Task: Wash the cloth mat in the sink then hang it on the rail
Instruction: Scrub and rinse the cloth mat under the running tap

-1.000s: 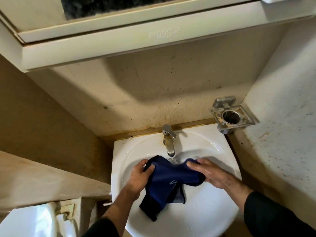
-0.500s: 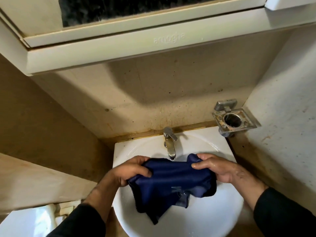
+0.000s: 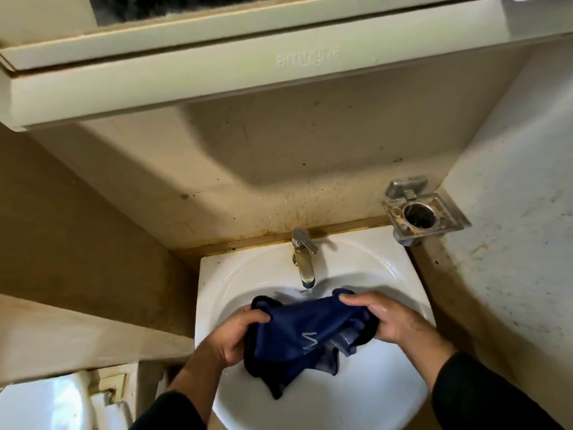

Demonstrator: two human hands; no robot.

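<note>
A dark blue cloth mat [image 3: 297,333] with a black border hangs bunched over the white sink [image 3: 214,290], just below the spout of the chrome tap [image 3: 304,259]. My left hand [image 3: 238,339] grips its left edge, thumb on top. My right hand [image 3: 387,321] grips the right end, fingers curled over the fabric. The cloth's lower corner droops toward the basin's front. No rail is in view.
A metal cup holder [image 3: 421,215] juts from the wall at the sink's right rear corner. A cream cabinet [image 3: 217,66] overhangs above. Stained walls close in on both sides, and a white toilet tank [image 3: 46,401] sits at lower left.
Both hands have shifted along the cloth, pulling it out wider under the tap. The left hand has dropped lower and the view has moved slightly closer.
</note>
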